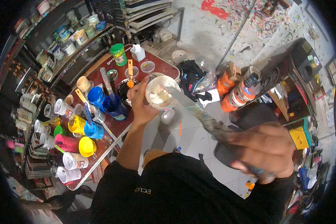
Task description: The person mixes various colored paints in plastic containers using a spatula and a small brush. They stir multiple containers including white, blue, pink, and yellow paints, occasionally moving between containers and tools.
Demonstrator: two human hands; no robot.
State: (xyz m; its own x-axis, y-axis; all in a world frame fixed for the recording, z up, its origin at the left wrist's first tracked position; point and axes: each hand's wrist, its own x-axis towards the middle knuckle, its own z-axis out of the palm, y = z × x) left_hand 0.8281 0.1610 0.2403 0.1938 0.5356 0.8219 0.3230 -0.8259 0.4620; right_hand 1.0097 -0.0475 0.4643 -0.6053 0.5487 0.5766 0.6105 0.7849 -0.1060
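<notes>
My left hand [140, 102] is wrapped round a clear plastic tub [150, 98] and holds it up beside the red table's edge. Thick white paste [158, 96] lies inside the tub. My right hand [267, 149], a little blurred, grips a long flat spatula [198, 114] smeared with dried paint. The blade slants up to the left, and its tip reaches into the tub at the white paste. The spatula's handle is mostly covered by my fingers.
On the dark red table [158, 61] stand several paint tubs, among them a blue tub [115, 108], a yellow tub [87, 146] and a green tub [118, 55]. A white bottle [137, 53] stands at its far end. Orange containers [237, 95] are stacked at right. Shelves [76, 48] hold more pots.
</notes>
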